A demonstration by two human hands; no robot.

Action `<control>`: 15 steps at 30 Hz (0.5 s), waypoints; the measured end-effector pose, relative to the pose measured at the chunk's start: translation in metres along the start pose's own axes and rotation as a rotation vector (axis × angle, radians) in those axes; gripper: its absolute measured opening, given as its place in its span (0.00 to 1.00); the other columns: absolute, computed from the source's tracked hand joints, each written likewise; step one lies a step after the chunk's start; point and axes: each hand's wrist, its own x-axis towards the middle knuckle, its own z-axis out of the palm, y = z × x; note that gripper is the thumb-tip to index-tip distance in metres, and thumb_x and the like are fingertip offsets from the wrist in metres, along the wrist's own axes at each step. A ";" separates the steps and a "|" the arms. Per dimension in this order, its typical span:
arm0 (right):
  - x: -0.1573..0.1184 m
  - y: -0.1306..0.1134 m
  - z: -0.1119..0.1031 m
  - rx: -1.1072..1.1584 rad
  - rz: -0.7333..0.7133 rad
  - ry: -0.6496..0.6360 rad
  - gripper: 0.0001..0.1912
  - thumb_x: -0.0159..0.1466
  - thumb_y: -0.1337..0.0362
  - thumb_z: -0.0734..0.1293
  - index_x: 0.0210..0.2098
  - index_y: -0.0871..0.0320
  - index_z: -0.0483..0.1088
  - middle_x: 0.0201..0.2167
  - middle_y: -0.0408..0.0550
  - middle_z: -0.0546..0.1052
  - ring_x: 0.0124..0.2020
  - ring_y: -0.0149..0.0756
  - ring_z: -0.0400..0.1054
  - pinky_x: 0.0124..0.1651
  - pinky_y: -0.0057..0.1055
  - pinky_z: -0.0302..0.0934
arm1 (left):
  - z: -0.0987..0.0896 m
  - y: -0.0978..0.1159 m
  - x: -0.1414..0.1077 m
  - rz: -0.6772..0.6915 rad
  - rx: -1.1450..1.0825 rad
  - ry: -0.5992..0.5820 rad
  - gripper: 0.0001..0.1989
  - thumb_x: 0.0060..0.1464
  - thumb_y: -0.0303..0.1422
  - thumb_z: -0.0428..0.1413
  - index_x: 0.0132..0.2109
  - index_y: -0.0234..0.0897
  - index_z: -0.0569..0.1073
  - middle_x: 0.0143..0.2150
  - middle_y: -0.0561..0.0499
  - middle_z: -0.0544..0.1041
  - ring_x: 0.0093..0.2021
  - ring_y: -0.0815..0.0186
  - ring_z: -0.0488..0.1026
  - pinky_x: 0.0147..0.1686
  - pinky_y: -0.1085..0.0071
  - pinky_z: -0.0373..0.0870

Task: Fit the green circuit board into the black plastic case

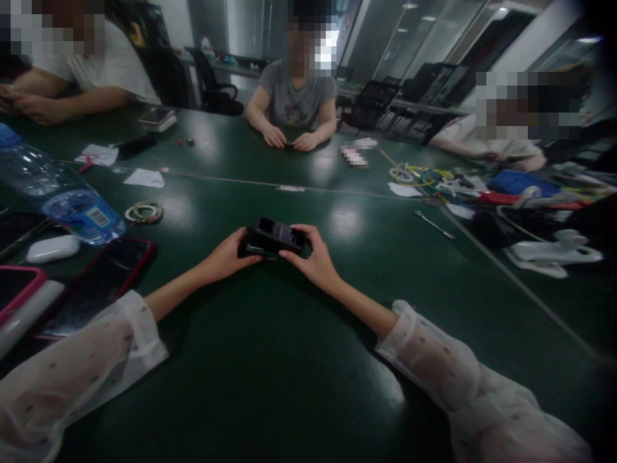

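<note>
A small black boxy device [276,235] with a dark square window and small buttons on its face is held between my two hands, at or just above the green table [270,360]. My left hand [232,253] grips its left end, thumb along the near edge. Around the right end, my right hand [315,257] has its thumb at the front and fingers behind. I cannot make out exactly what kind of device it is. Its underside and far side are hidden.
To the left are a water bottle [81,199], a phone [99,286], a white case [53,248] and bracelets [144,213]. At right lie a metal rod-like tool [434,224], cables [409,173] and a white object [554,254]. Three other people sit around the table.
</note>
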 end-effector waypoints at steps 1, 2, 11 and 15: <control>0.000 0.001 0.000 -0.003 -0.007 -0.012 0.26 0.57 0.56 0.71 0.52 0.51 0.61 0.50 0.50 0.69 0.52 0.43 0.66 0.55 0.44 0.63 | 0.000 0.001 0.000 -0.003 -0.006 0.001 0.30 0.52 0.41 0.60 0.59 0.37 0.61 0.56 0.40 0.70 0.55 0.53 0.69 0.54 0.52 0.66; 0.001 0.003 0.001 -0.007 -0.015 -0.031 0.26 0.57 0.56 0.71 0.52 0.51 0.61 0.51 0.50 0.69 0.53 0.44 0.66 0.55 0.44 0.62 | 0.000 0.001 -0.001 -0.005 -0.009 -0.002 0.30 0.52 0.41 0.60 0.59 0.37 0.60 0.56 0.40 0.70 0.56 0.53 0.69 0.54 0.52 0.66; 0.003 0.015 0.004 -0.064 -0.062 -0.249 0.26 0.58 0.57 0.71 0.53 0.52 0.60 0.50 0.51 0.69 0.51 0.45 0.65 0.52 0.46 0.62 | 0.001 0.000 -0.003 0.041 -0.021 0.011 0.47 0.46 0.43 0.65 0.67 0.41 0.49 0.62 0.37 0.62 0.62 0.49 0.63 0.59 0.49 0.59; 0.002 0.011 0.003 -0.107 -0.137 -0.244 0.24 0.58 0.60 0.71 0.52 0.51 0.61 0.50 0.50 0.69 0.52 0.46 0.62 0.54 0.47 0.60 | -0.002 0.004 -0.003 0.037 -0.031 -0.045 0.45 0.47 0.43 0.64 0.67 0.42 0.50 0.60 0.38 0.66 0.60 0.50 0.65 0.58 0.49 0.60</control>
